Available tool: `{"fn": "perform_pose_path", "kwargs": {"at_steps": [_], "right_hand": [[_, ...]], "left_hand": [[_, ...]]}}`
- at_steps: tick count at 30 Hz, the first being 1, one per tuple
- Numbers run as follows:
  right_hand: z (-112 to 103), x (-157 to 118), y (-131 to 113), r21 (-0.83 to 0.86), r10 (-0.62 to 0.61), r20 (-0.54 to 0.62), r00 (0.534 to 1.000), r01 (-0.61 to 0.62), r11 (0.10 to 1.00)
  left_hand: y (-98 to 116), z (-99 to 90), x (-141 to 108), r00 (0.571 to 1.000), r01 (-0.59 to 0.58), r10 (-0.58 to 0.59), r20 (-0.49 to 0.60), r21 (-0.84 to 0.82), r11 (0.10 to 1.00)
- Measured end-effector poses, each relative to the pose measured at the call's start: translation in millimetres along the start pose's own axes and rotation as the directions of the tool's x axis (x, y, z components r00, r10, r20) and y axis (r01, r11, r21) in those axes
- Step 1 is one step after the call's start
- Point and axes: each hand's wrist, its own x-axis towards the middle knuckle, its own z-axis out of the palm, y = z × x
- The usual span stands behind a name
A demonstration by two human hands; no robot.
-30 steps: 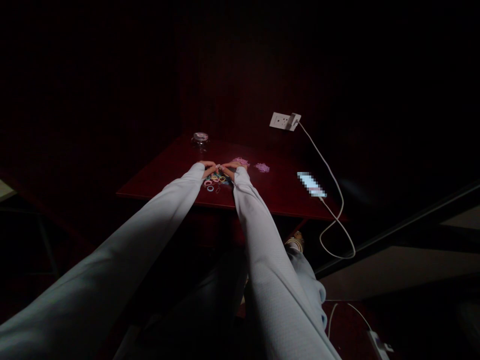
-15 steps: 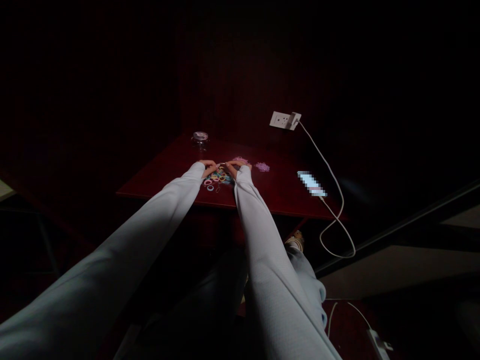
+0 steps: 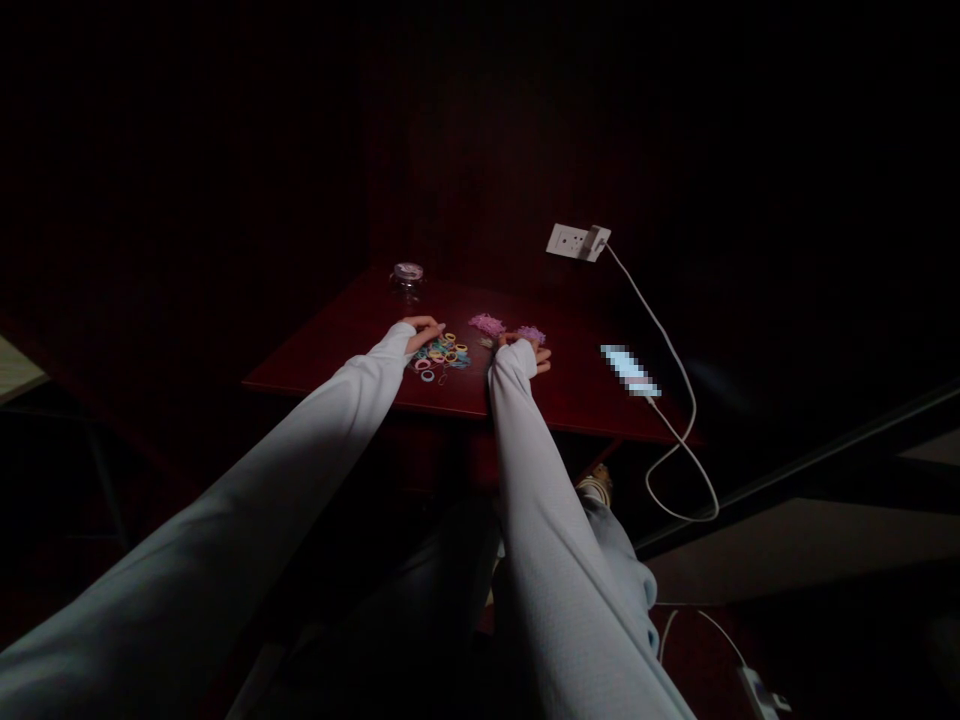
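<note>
A mixed heap of coloured hair ties (image 3: 448, 352) lies on the dark red table (image 3: 360, 385), in yellow, pink, blue and green. At its left upper edge is my left hand (image 3: 424, 330), fingers bent and pressed together; anything between them is too small to make out. My right hand (image 3: 534, 352) is over the table to the right of the heap, its fingers apart. Just beyond it sits a purple pile of small bands (image 3: 532, 334), partly covered by the hand. A pink pile of bands (image 3: 487, 324) and a small pale cluster (image 3: 486, 342) lie to its left.
A clear jar with a lid (image 3: 408, 278) stands at the table's back left. On the right lies a phone (image 3: 630, 370), its white cable (image 3: 664, 325) running to a wall socket (image 3: 576, 242) and looping over the table edge. A power strip (image 3: 759, 692) is on the floor.
My hands, which were together over the hair ties, are now apart. The right one has moved right toward the purple pile, uncovering the pink pile and pale cluster. The view has shifted slightly.
</note>
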Motion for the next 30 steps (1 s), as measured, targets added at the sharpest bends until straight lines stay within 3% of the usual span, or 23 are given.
{"fn": "perform_pose_path", "kwargs": {"at_steps": [11,17,19,21,23,25,27,30], "right_hand": [[-8.6,-0.5,-7.5,-0.125,0.011,0.143,0.990,0.007,0.992],[-6.9,-1.2,-9.3,-0.097,0.005,0.061,0.998,0.001,0.995],[-5.1,-1.5,-9.5,-0.054,-0.027,0.076,0.997,0.031,0.998],[-3.2,-2.9,-9.4,-0.005,-0.122,0.162,0.979,0.124,0.992],[-0.9,-5.8,-8.5,0.044,-0.289,0.227,0.930,0.287,0.957],[1.3,-9.2,-6.8,0.089,-0.455,0.334,0.826,0.452,0.887],[2.4,-11.3,-5.2,0.115,-0.549,0.423,0.721,0.559,0.821],[0.1,-8.9,-5.4,0.141,-0.624,0.472,0.623,0.645,0.751]], "left_hand": [[3.5,2.1,0.5,0.999,-0.021,0.019,-0.025,-0.058,0.998],[7.3,0.2,-0.2,0.994,-0.009,0.002,-0.107,-0.069,0.998],[7.4,-0.4,-1.2,0.989,0.010,-0.018,-0.144,-0.053,0.999],[6.5,-0.6,-2.0,0.982,0.022,-0.027,-0.185,-0.030,0.999],[4.5,-0.6,-2.1,0.975,0.005,-0.008,-0.220,-0.010,1.000],[1.5,-0.1,-1.2,0.965,0.004,0.001,-0.261,0.019,1.000],[-2.3,0.4,0.3,0.953,-0.019,0.040,-0.302,0.070,0.997],[-8.0,1.4,3.3,0.947,-0.041,0.070,-0.313,0.100,0.994]]}}
